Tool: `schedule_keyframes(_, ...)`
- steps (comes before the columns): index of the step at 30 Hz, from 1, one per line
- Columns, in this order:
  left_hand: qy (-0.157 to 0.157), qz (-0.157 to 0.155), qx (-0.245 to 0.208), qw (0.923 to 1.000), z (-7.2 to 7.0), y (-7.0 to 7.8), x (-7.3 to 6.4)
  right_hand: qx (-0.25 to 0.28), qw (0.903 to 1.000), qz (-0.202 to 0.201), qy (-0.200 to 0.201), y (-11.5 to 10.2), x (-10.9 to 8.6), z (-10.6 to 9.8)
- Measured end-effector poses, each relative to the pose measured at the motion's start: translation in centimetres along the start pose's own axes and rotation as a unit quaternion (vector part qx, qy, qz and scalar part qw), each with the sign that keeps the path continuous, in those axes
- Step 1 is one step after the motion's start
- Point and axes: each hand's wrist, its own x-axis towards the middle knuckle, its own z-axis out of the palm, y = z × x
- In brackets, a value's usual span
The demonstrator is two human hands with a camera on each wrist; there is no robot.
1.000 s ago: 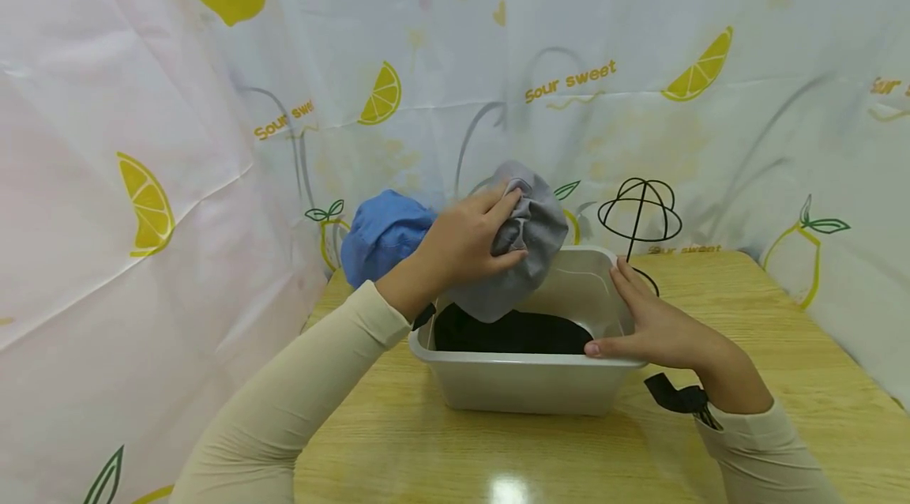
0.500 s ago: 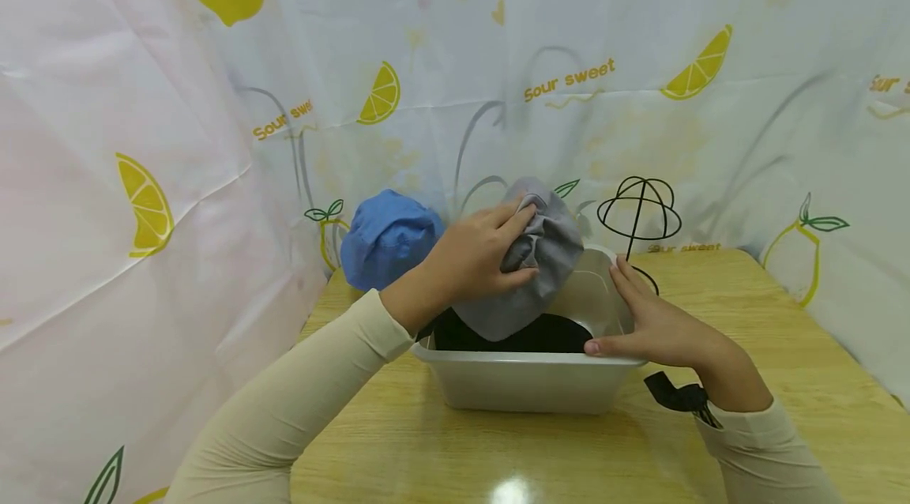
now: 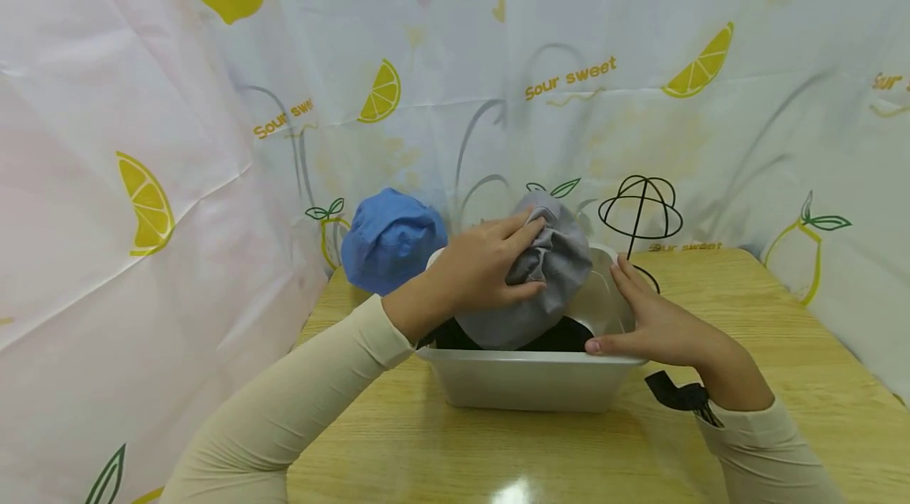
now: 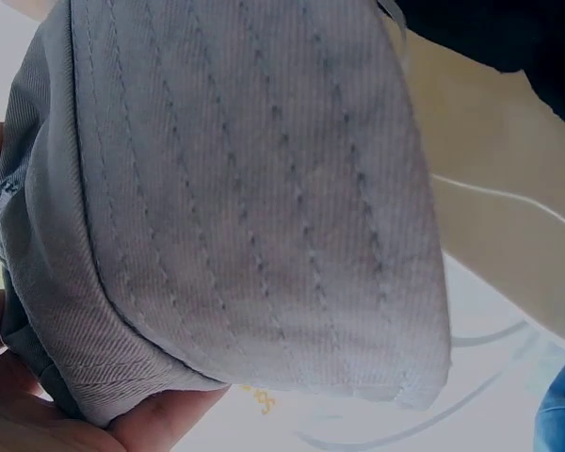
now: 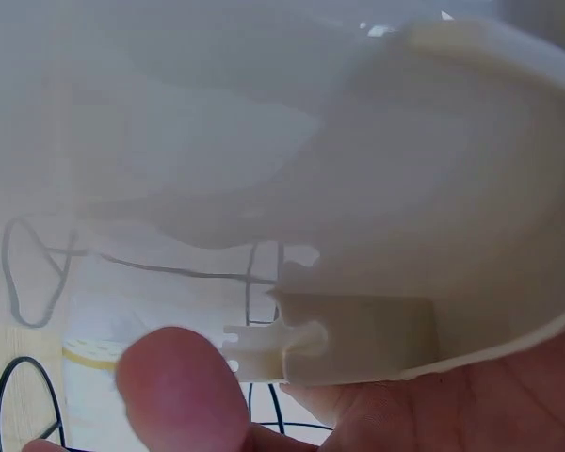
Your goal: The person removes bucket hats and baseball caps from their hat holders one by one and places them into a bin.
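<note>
My left hand (image 3: 469, 271) grips a grey cap (image 3: 565, 271) by its crumpled crown, holding it over the beige plastic tub (image 3: 526, 385). The cap tilts, its stitched brim (image 4: 254, 198) filling the left wrist view and dipping inside the tub in the head view. Black cloth (image 3: 569, 336) lies in the tub, partly hidden behind the cap; its kind cannot be told. At the tub's right end my right hand (image 3: 668, 330) holds the rim, thumb on the near edge and fingers on the right edge. A blue cap (image 3: 394, 243) is behind the tub's left end.
A black wire stand (image 3: 640, 212) with a domed top rises behind the tub's right corner. Everything is on a wooden table (image 3: 398, 449). Lemon-printed sheeting (image 3: 441, 30) hangs at the back and left.
My left hand has moved the grey cap to the right and down, so its brim sits lower in the tub and covers more black cloth. The right hand stays put.
</note>
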Motion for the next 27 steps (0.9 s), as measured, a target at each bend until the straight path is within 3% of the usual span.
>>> schedule_keyframes(22, -0.018, 0.003, -0.025, 0.9995, 0.0, 0.73, -0.36, 0.001, 1.0, -0.001, 0.002, -0.03, 0.1, -0.02)
schedule_keyframes(27, -0.022, 0.015, -0.037, 0.999, 0.03, 0.84, -0.42, -0.003, 1.0, 0.003, 0.004, -0.19, 0.02, -0.07)
